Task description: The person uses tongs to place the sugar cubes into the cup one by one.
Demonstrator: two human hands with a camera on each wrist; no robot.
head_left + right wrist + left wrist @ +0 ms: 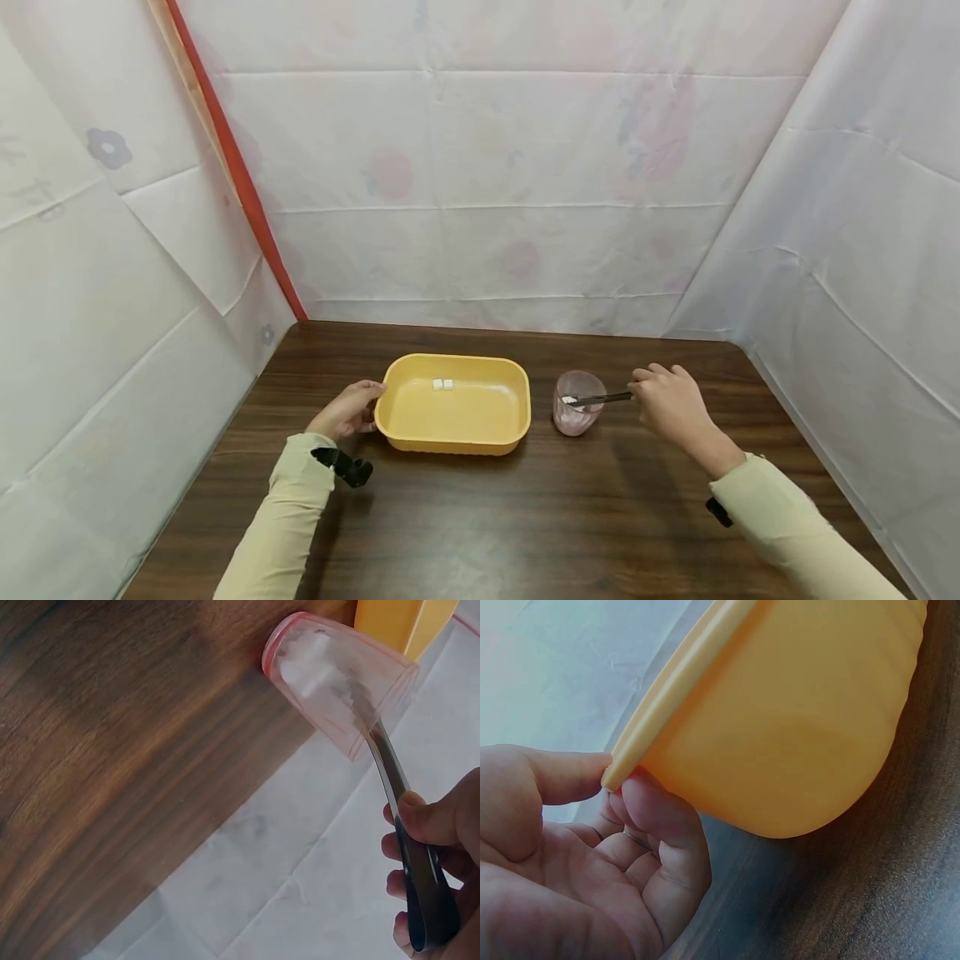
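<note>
My left hand (352,410) pinches the left rim of a yellow plastic basin (450,438), thumb above and fingers under the lip in the left wrist view. Two small white cubes (443,384) lie side by side on the basin's floor toward the back. To the right stands a clear pinkish cup (576,421) with white pieces (311,664) inside. My right hand (671,404) holds metal tongs (390,761) by their handle end. The tongs' tips reach down through the cup's mouth among the white pieces, blurred by the cup wall.
Basin and cup stand on a dark wood-grain table (465,517). White patterned sheets hang behind it (480,183) and along both sides. A red strip (232,158) runs down the back left corner. Each wrist wears a black strap mount.
</note>
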